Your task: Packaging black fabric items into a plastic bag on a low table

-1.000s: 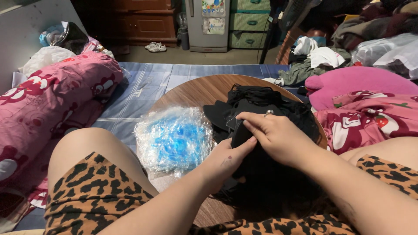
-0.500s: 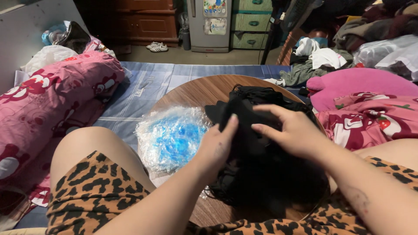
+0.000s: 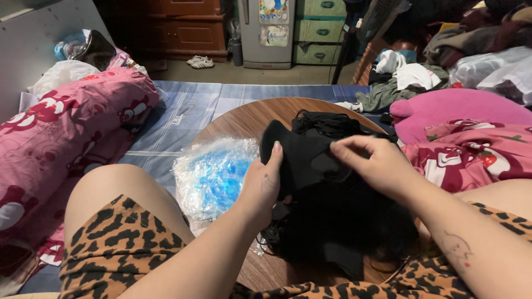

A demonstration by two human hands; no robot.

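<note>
Black fabric piece (image 3: pixel 302 158), matte and soft, lifted just above a round wooden table (image 3: pixel 244 119); curved upper-left end rounded like a cup, surface creased toward the middle. Looks like a cloth face mask, though too dark to be sure. Long axis running from upper left to lower right, rounded end toward the far left, other end lost in the dark heap below.

Left hand (image 3: pixel 265 185) closed on the piece's near-left edge, thumb up along the fabric, fingers hidden behind it. Right hand (image 3: pixel 372 166) pinching the piece's right side between thumb and fingertips, closed on the cloth.

Beneath and behind, a pile of more black fabric pieces (image 3: pixel 332 221) with thin loops trailing, spread over the right half of the table; another black bundle (image 3: pixel 327 122) at the far edge. Just left of the left hand, a clear crinkled plastic bag (image 3: pixel 213 174) with blue contents, lying on the table.

Table set on a blue-grey checked mat (image 3: pixel 194 111). Leopard-print shorts (image 3: pixel 122 243) on the legs either side of the table. To the left, a pink printed bolster (image 3: pixel 61 127); to the right, a magenta cushion (image 3: pixel 454 108) and pink printed bedding (image 3: pixel 471 155). Farther back, a small grey fridge (image 3: pixel 266 33), green drawers (image 3: pixel 318 30), a dark wooden cabinet (image 3: pixel 183 27), white shoes (image 3: pixel 199 62) on the floor, heaped clothes (image 3: pixel 404 77) at right. Dim, cluttered room.
</note>
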